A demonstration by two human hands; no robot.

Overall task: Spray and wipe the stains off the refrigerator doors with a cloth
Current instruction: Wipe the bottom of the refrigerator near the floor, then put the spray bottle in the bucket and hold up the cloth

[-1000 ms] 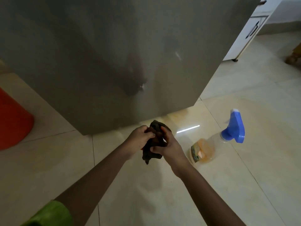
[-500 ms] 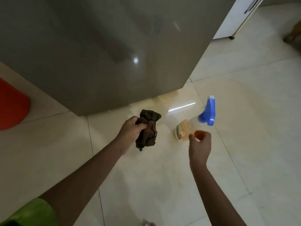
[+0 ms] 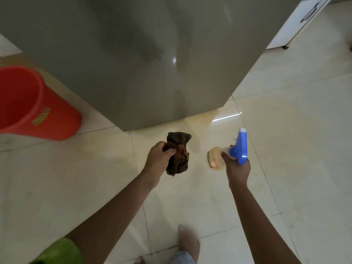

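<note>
**Refrigerator door is close, and both your hands are full**

Your left hand, in the middle of the frame, has its fingers curled tight round the dark cloth. The cloth is bunched into a lump, so it is easy to carry and ready to rub with.

Your right hand, just to the right of it, is wrapped round the neck of the spray bottle, under the blue head. The blue head points up the frame, toward the door, so I think you mean to spray next. I cannot tell if the bottle is off the floor.

The grey door fills the top of the frame, above both hands. It is shiny, and I cannot pick out the stains from here.

A red bucket stands at the left edge, beside the fridge. A white cabinet shows in the upper right corner. Your bare foot is at the bottom.
</note>
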